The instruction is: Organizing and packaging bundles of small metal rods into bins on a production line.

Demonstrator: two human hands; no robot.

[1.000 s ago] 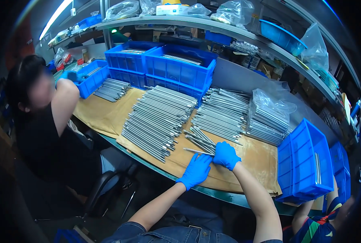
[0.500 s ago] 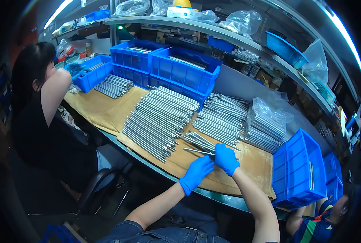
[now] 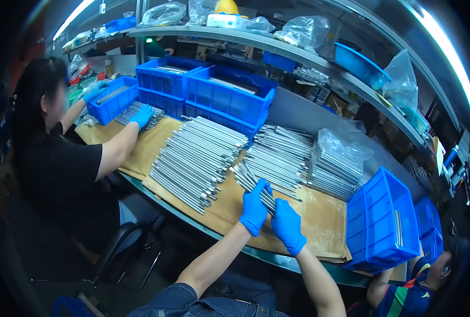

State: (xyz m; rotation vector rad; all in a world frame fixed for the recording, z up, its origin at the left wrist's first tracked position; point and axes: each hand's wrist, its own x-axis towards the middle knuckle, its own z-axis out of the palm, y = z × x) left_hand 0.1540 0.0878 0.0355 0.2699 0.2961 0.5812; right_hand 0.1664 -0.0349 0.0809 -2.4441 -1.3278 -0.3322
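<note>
Both my hands wear blue gloves and hold one bundle of thin metal rods [image 3: 249, 177] above the brown table covering. My left hand [image 3: 256, 207] is closed around the middle of the bundle. My right hand [image 3: 287, 224] grips its near end, which the glove partly hides. The bundle slants away to the far left, its far ends fanned out slightly. Left of my hands lies a wide row of rods [image 3: 195, 161] side by side. Beyond the bundle is a second, less even pile of rods [image 3: 277, 158].
Rods under clear plastic [image 3: 338, 166] lie at the right, beside a tilted blue bin [image 3: 385, 219]. Blue bins [image 3: 229, 98] stand stacked at the back, below a loaded shelf [image 3: 256, 39]. A co-worker [image 3: 60, 148] sits at left, one gloved hand on rods; another person [image 3: 419, 285] is at lower right.
My left hand has closed around the rods, and the bundle has been gathered and lifted. My right hand has moved to its near end. The left co-worker's arm has reached down to the rods.
</note>
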